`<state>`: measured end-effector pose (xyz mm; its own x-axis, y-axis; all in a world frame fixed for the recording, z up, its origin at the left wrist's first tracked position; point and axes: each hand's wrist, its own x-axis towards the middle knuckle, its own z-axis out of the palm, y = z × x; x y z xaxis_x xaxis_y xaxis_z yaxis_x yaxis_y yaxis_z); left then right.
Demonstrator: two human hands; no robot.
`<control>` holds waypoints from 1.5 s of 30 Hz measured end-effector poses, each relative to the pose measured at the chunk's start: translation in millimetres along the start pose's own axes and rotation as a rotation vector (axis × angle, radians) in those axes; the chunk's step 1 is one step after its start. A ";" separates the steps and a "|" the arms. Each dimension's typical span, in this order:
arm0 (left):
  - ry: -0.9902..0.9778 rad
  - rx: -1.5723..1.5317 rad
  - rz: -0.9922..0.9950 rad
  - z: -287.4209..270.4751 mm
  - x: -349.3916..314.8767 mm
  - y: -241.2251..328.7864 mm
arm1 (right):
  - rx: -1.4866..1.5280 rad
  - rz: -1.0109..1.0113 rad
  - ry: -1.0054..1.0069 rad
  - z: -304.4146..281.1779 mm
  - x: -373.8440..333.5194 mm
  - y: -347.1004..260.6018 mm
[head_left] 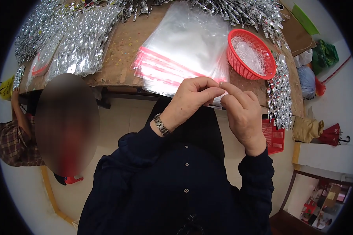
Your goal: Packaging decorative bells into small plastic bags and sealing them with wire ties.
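My left hand (pixel 192 96), with a metal watch on its wrist, is closed in a pinch just in front of the table edge. Its fingertips meet those of my right hand (pixel 243 111), which is pinched too. Whatever lies between the fingertips is too small to make out. Beyond them lies a stack of clear plastic bags (pixel 188 39) with red-and-white edges. To the right of the stack stands a red plastic basket (pixel 243 69), holding a tangle of thin clear strands (pixel 250 55).
Shiny silver twisted strips (pixel 84 43) cover the table's left side, and more strips (pixel 280 94) hang over its right edge. At the left, another person in a plaid shirt (pixel 17 137) is close by. A red crate (pixel 273 135) sits below the table.
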<state>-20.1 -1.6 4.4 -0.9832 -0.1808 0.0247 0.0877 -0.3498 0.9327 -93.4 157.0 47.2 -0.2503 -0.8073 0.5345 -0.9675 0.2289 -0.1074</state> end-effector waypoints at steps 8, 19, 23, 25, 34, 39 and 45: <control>0.036 0.072 -0.028 0.5 -1.8 -0.2 | -0.007 -0.062 -0.028 3.3 -2.4 -0.1; -0.006 0.023 -0.028 -0.9 -3.7 -3.5 | 0.247 0.163 0.120 14.3 -9.9 -5.5; -0.007 0.037 -0.051 -0.9 -5.2 -2.2 | 0.454 0.381 0.173 14.4 -12.7 -4.9; -0.019 0.046 -0.036 -0.5 -5.5 -3.1 | 0.472 0.404 0.155 14.2 -14.0 -1.9; -0.119 0.062 -0.021 -1.7 -6.1 -4.9 | 0.540 0.437 0.121 17.3 -13.4 3.0; -0.142 0.050 -0.047 -1.9 -5.1 -6.6 | 0.538 0.417 0.116 16.0 -10.1 3.7; -0.149 0.035 -0.068 -2.6 -3.9 -7.8 | 0.518 0.358 0.138 15.1 -5.8 4.9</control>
<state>-16.5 -0.6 -3.8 -0.9998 -0.0187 0.0121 0.0175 -0.3243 0.9458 -97.2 154.6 30.9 -0.5876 -0.6441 0.4898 -0.7252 0.1506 -0.6719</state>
